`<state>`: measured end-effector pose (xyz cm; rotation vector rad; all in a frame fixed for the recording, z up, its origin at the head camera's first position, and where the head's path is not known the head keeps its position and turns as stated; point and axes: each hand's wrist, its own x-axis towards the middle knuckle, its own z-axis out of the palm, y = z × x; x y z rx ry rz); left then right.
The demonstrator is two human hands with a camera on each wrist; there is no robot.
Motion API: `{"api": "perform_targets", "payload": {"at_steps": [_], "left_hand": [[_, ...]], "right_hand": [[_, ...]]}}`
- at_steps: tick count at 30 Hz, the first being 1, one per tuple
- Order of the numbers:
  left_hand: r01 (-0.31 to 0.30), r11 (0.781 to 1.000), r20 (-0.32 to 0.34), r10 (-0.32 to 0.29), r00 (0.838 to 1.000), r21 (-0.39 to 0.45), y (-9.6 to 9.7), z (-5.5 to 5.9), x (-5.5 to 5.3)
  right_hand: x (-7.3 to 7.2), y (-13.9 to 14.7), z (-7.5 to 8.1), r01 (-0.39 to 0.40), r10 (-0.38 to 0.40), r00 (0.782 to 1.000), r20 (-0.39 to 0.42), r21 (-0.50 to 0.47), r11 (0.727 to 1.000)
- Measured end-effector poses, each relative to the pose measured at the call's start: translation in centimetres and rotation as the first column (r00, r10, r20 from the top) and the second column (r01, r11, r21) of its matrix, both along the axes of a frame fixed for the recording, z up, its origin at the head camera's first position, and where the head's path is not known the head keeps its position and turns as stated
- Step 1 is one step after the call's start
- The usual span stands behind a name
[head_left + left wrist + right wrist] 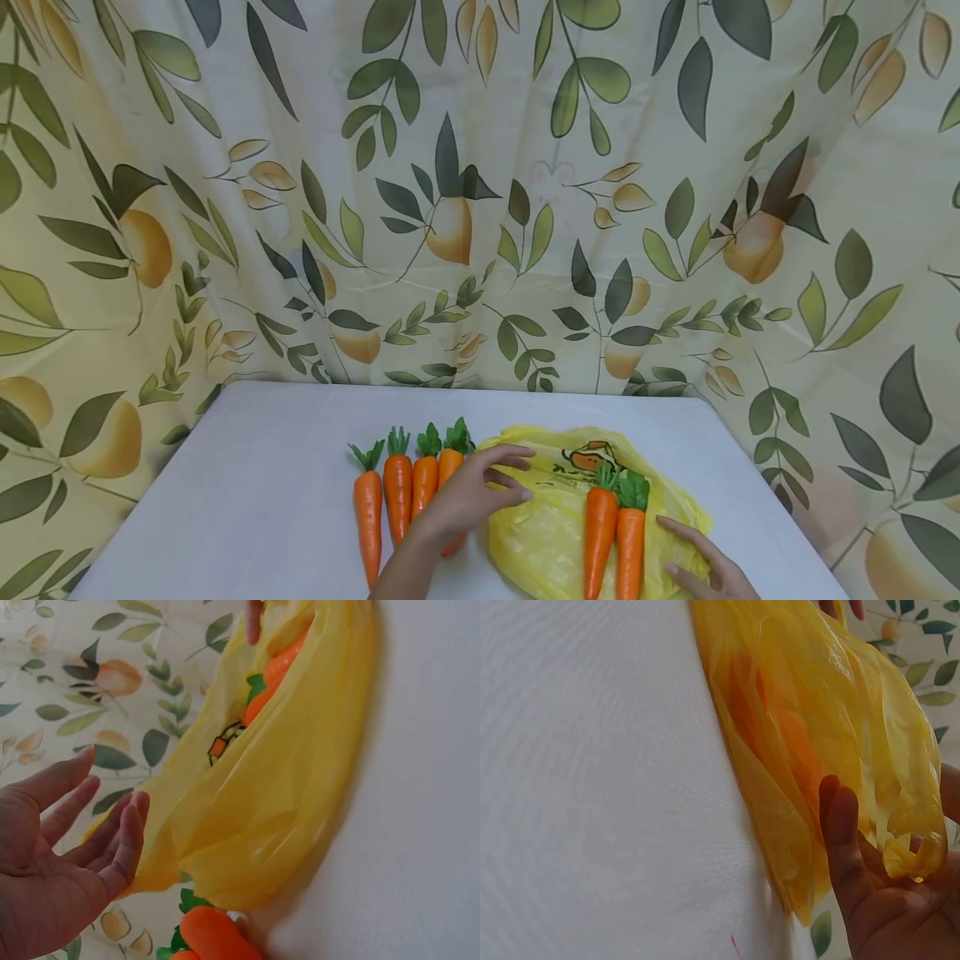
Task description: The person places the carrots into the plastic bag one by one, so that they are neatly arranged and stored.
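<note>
A yellow plastic bag (536, 521) with a printed picture lies spread on the table, and two orange toy-like carrots (600, 533) with green tops rest side by side on it. My left hand (476, 492) hovers at the bag's left edge, fingers spread and slightly bent, holding nothing. In the left wrist view the left hand (75, 855) stands apart from the bag's folds (240, 817). At the bag's right side is my right hand (705, 562), fingers extended. The right wrist view shows the right hand (885, 900) touching the crumpled bag edge (911, 847) with loose fingers.
Several more carrots (367, 517) lie in a row left of the bag, the rightmost partly hidden behind my left hand. The white table (285, 483) ends at a curtain (465, 317) printed with leaves and fruit.
</note>
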<state>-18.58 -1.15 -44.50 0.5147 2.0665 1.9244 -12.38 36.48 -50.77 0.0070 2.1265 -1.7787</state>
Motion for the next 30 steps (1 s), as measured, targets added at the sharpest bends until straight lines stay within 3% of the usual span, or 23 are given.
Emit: {"api": "perform_targets", "payload": {"at_steps": [9,16,21,26,30], "left_hand": [[-0.005,1.0,0.032,0.005,0.999,-0.015,-1.8,0.1,0.2],[-0.013,0.998,-0.002,0.013,1.0,-0.057,-4.9,-0.6,0.3],[-0.068,0.992,-0.006,0.067,0.998,-0.107,-8.5,-1.4,0.0],[-0.169,0.969,0.005,0.172,0.985,-0.182,-12.7,-2.4,-0.2],[-0.219,0.951,0.009,0.227,0.974,-0.219,-14.9,-2.7,-0.3]], "right_hand": [[-0.1,0.2,-0.1,-0.005,0.006,0.999,-0.032,0.027,1.0],[0.0,0.0,-0.1,0.009,-0.009,1.0,-0.015,0.039,0.999],[0.1,0.2,-0.1,0.016,-0.015,1.0,-0.012,0.051,0.999],[-0.1,0.2,-0.3,0.003,-0.003,1.0,-0.004,0.034,0.999],[-0.1,0.3,-0.3,0.01,-0.01,1.0,0.008,0.04,0.999]]}}
